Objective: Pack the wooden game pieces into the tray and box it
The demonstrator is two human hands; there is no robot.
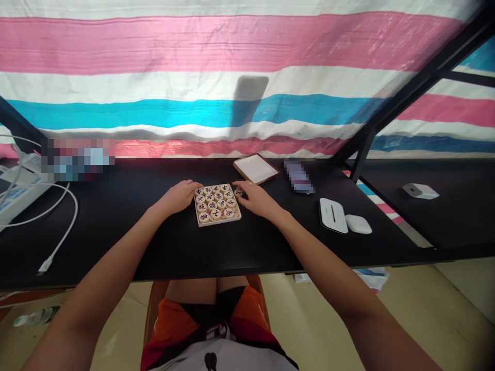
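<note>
A shallow, pale box (220, 223) stands on the black table in front of me, filled with rows of round xiangqi pieces (212, 205) that carry dark characters. At the box's far left corner, my left hand (181, 196) grips its edge with bent fingers. Just off the right side, my right hand (258, 198) pinches a single xiangqi piece (238, 193) between thumb and fingers. A lid (256, 169) with a brown rim lies behind the box, its white inside facing up.
A phone (299, 176) lies right of the lid. Nearer are a white flat device (333, 215) and a white rounded case (359, 224). A power strip (23, 193) and white cable (73, 216) occupy the left. Striped sheeting (174, 46) hangs behind the table.
</note>
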